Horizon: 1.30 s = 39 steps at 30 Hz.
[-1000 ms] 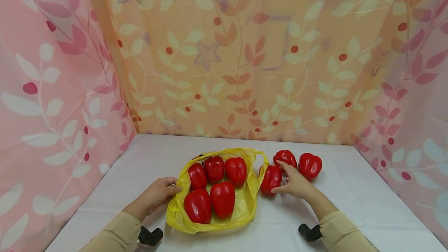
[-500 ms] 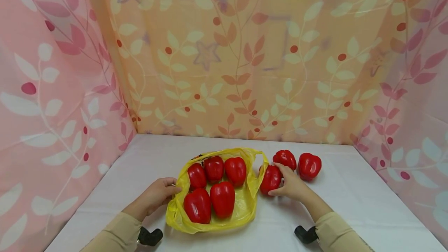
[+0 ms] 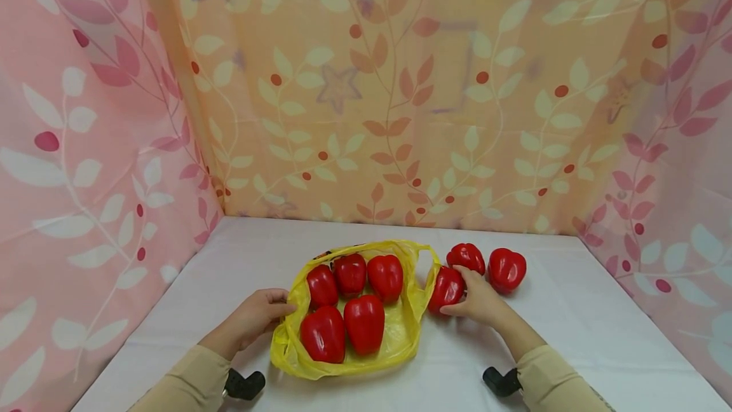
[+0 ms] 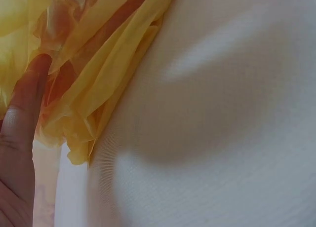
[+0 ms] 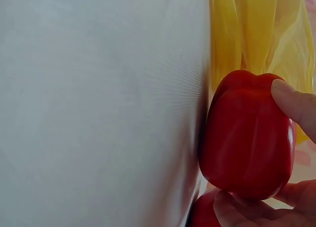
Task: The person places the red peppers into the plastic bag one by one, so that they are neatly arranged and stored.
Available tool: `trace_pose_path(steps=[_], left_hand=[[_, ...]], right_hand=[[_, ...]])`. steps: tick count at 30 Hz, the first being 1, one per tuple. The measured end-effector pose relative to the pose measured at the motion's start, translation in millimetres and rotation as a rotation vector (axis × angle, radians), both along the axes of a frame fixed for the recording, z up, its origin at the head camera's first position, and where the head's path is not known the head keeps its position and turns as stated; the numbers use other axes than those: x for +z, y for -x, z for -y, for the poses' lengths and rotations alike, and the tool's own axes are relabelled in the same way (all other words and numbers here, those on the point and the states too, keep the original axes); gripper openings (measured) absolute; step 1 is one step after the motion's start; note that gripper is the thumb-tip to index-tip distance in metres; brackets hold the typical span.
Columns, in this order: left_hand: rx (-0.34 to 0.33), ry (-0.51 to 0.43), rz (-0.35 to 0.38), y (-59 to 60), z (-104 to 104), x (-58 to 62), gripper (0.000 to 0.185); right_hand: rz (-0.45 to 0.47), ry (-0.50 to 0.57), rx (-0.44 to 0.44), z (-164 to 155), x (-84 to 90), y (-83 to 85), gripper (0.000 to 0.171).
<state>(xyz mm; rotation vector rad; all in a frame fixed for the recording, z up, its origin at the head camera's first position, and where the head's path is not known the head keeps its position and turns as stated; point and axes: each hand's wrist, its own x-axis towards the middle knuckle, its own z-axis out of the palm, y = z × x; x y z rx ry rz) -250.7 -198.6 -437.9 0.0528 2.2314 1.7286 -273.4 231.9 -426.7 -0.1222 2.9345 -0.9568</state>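
A yellow plastic bag [image 3: 400, 342] lies with its mouth wide, and several red bell peppers [image 3: 364, 325] sit inside. At the bag's left rim, my left hand [image 3: 254, 320] pinches the plastic; in the left wrist view the thumb [image 4: 24, 108] lies against the crumpled bag [image 4: 106, 84]. Just right of the bag, my right hand [image 3: 483, 297] grips one red bell pepper [image 3: 446, 290], thumb on one end and fingers at the other. The right wrist view shows this bell pepper [image 5: 249, 138] close to the white cloth, with the yellow bag [image 5: 247, 29] behind it.
Two more red bell peppers, one behind the right hand [image 3: 466, 258] and one farther right [image 3: 506, 269], rest on the white-covered table [image 3: 572, 310]. Patterned curtains [image 3: 394, 113] stand at the back and both sides. Black wrist mounts [image 3: 244, 385] hang under the sleeves.
My right hand has moved slightly left and closed its thumb and fingers onto the bell pepper, which has shifted a little. The left hand stays at the bag's rim.
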Motion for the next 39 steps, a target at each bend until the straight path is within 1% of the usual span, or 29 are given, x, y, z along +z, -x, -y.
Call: trace_pose_path(steps=[8, 13, 16, 25, 31, 39], left_hand=[[0.004, -0.004, -0.003, 0.8, 1.0, -1.8, 0.037], [0.004, -0.006, -0.005, 1.4, 1.1, -2.3, 0.036], [0.002, -0.007, -0.008, 1.8, 1.1, -2.3, 0.036], [-0.007, -0.008, -0.010, 1.5, 1.9, -2.5, 0.034], [0.002, 0.000, -0.008, 1.0, 1.2, -2.2, 0.035], [0.007, 0.004, -0.002, 0.6, 0.8, -1.8, 0.035]], right_hand=[[-0.014, -0.041, -0.024, -9.1, 10.2, -0.6, 0.107], [-0.027, -0.039, -0.042, -14.5, 22.6, -2.9, 0.107], [-0.038, -0.039, -0.039, -17.2, 31.0, -4.1, 0.106], [-0.165, -0.080, 0.014, -26.3, 52.5, -3.7, 0.102], [-0.174, -0.091, 0.032, -25.9, 63.5, -1.0, 0.103], [-0.159, -0.058, 0.072, -12.3, 79.4, -2.8, 0.106]])
